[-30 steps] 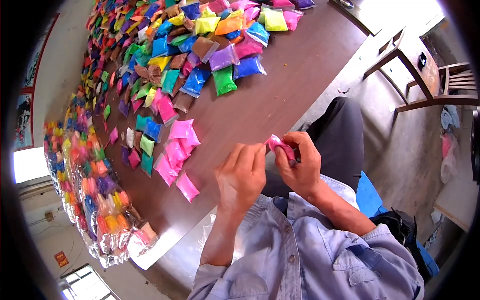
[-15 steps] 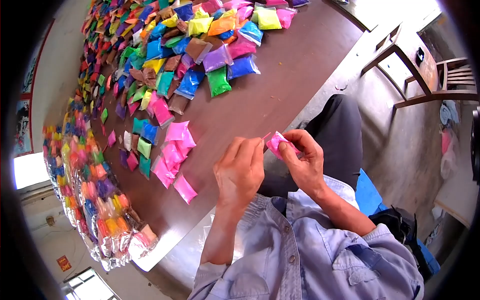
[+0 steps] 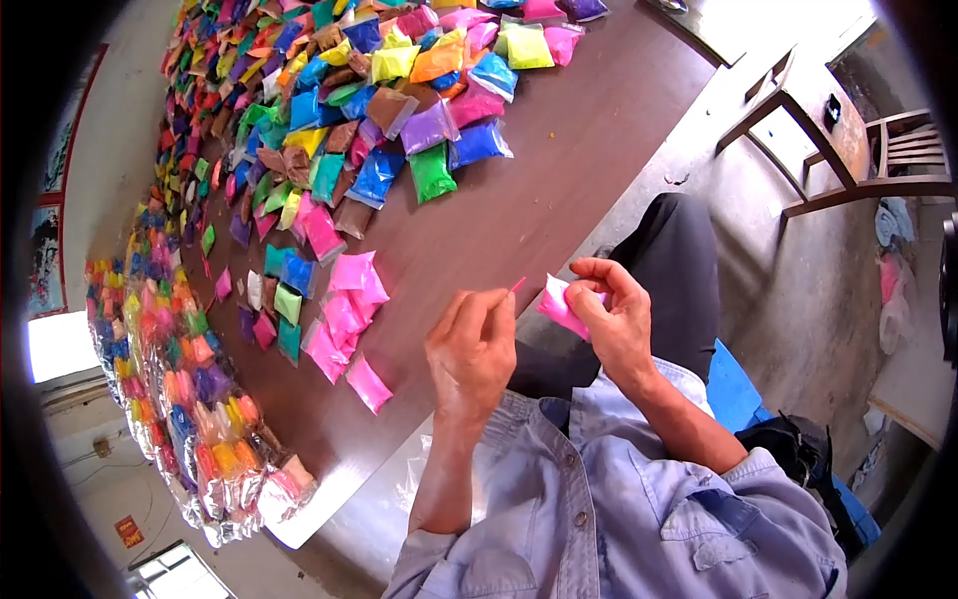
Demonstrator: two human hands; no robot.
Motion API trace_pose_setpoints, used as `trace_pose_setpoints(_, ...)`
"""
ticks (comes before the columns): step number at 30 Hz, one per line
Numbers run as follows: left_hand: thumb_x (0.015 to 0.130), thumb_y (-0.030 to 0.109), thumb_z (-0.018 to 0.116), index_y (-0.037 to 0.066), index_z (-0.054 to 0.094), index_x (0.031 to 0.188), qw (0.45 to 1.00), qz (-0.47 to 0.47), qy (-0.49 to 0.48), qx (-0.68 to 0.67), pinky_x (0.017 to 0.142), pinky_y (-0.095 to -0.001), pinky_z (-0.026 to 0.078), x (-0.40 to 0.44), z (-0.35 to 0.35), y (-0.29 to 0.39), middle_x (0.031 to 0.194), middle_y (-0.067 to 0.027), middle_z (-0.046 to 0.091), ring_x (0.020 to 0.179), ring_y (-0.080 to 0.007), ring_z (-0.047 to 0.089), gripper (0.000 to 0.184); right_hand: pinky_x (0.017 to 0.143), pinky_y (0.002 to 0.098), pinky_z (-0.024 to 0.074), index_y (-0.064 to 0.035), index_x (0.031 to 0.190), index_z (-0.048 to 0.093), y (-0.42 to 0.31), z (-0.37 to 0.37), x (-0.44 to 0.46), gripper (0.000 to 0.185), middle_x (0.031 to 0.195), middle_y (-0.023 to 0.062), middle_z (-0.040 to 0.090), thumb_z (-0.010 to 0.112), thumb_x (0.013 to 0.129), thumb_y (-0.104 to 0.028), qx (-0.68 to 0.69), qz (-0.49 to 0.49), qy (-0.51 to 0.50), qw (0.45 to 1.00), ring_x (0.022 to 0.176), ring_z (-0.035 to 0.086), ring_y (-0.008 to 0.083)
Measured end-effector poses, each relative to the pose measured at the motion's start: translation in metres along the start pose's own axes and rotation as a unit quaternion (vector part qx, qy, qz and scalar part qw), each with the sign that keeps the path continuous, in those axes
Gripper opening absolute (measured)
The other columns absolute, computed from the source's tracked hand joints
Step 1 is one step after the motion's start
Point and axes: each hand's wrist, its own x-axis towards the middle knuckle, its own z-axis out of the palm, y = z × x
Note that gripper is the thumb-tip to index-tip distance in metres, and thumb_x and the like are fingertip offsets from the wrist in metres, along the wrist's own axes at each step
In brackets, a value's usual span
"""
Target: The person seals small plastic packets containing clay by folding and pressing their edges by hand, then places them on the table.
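Pinching a pink packet (image 3: 560,308), end jutting from right fingers (image 3: 613,271), left fingers (image 3: 479,305) gripping a thin pink strip (image 3: 519,284)

Your pkt (image 3: 561,305) is thin, glossy plastic; your shirt (image 3: 534,499) & trousers (image 3: 679,265), matt cloth. Counter (image 3: 489,215) by you: smooth, wood-look, w/ some sheen. Chair (image 3: 848,150): wood. Floor (image 3: 763,309): concrete-like.

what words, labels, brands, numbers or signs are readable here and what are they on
None can be read.
Red wall sign: yellowish marks, too small and blurred to read.
Pink packet in the right hand: no print I can make out.
Piled packets: no readable label.
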Motion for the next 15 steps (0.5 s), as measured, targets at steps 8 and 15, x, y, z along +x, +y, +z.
trace_pose_setpoints(8, 0.09, -0.001, 0.073, 0.0, 0.068, 0.093, 1.0, -0.019, 0.012, 0.003, 0.06, -0.0333, 0.051, -0.011, -0.003, -0.011, 0.082, -0.0121, 0.068, 0.066, -0.0228, 0.066, 0.005, 0.057, 0.0219, 0.0411, 0.0105, 0.136, 0.055, -0.031, 0.0, 0.01, 0.052, 0.074, -0.0026, 0.06, 0.063, 0.087, -0.006, -0.004, 0.137, -0.168, 0.976, 0.065, 0.053, 0.0035)
trace_pose_setpoints(15, 0.093, 0.005, 0.073, -0.002, 0.07, 0.095, 0.996, -0.075, 0.028, -0.027, 0.059, -0.0292, 0.048, -0.02, -0.011, -0.017, 0.08, -0.0096, 0.067, 0.066, -0.0158, 0.062, 0.008, 0.059, 0.0196, 0.0431, 0.0101, 0.136, 0.055, -0.061, -0.013, -0.006, 0.046, 0.081, -0.0007, 0.063, 0.064, 0.094, -0.006, 0.022, 0.132, -0.142, 0.981, 0.068, 0.055, 0.0035)
